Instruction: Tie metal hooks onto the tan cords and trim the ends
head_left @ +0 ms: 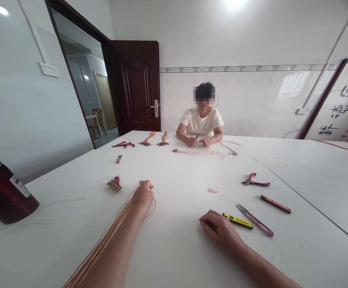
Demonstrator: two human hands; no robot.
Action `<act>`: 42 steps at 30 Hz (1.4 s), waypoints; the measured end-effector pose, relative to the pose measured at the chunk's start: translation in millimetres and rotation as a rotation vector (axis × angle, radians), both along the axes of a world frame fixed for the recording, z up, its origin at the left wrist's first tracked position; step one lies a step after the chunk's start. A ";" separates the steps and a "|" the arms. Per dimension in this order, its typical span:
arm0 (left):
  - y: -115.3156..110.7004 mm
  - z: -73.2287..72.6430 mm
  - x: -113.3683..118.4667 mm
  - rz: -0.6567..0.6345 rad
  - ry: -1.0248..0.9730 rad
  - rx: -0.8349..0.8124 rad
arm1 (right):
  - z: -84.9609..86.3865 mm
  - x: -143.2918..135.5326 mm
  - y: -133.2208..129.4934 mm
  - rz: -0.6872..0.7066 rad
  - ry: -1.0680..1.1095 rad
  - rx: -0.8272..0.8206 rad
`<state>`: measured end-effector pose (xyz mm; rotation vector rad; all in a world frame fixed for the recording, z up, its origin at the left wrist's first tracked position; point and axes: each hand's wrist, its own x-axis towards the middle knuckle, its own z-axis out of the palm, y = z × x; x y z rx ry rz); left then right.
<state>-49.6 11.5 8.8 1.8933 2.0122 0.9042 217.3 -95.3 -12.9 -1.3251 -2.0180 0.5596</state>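
My left hand (pixel 143 197) is closed at the far end of a bundle of thin orange cords (pixel 118 220), where small metal pieces (pixel 144 183) show around its fingertips. The cords run back along my left forearm toward the near edge. My right hand (pixel 219 226) rests on the table with curled fingers. Something dark shows under them, but I cannot make out what it is. A yellow lighter-like case (pixel 238 221) lies against the back of this hand. Just right of it lie thread snips (pixel 255 220) with pointed blades.
Pliers (pixel 256 180) and a red case (pixel 275 203) lie at right. Left are a red thermos (pixel 7 188), a brown-and-red item (pixel 114 184), small cutters (pixel 119 159) and more pliers (pixel 123 144). A person (pixel 202 120) sits opposite, behind other cord bundles (pixel 192 152).
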 end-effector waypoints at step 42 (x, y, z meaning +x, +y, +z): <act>7.3 -7.9 7.4 -0.211 -0.517 0.096 | 4.4 10.5 -0.7 0.076 -0.054 -0.010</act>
